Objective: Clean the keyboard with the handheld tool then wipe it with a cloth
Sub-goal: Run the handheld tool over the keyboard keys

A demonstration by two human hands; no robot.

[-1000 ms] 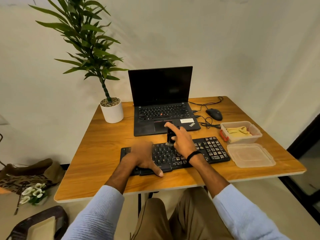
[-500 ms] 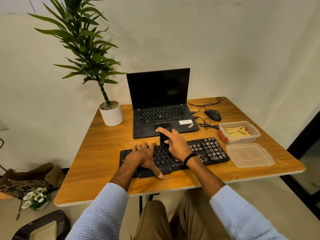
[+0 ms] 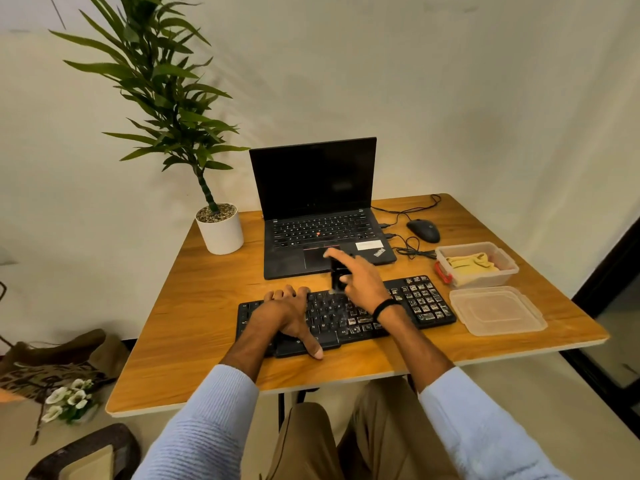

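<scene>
- The right hand (image 3: 360, 284) grips a small black handheld tool (image 3: 338, 276) upright, forefinger stretched out over its top, lower end just above the top rows of the black keyboard (image 3: 426, 304).
- The left hand (image 3: 289, 311) lies flat on the keyboard's left half, fingers together and pointing away, thumb reaching down to the near edge; it holds nothing.
- The keyboard sits near the front edge of the wooden table (image 3: 194, 327), slightly askew, its right end farther back. The two hands and a dark wristband (image 3: 385, 308) on the right wrist cover much of its middle.
- Directly behind the keyboard stands an open black laptop (image 3: 313, 202), screen dark, with "ThinkPad" on its palm rest; the raised tool overlaps its front edge in this view.
- To the right, a clear plastic box (image 3: 479, 271) with a red clip holds a yellow cloth (image 3: 471, 263); its lid (image 3: 497, 311) lies just in front, beside the keyboard's right end.
- A black mouse (image 3: 423, 230) and loose cables (image 3: 410, 244) lie behind the box.
- A potted plant (image 3: 220, 228) in a white pot stands at the far left corner.
</scene>
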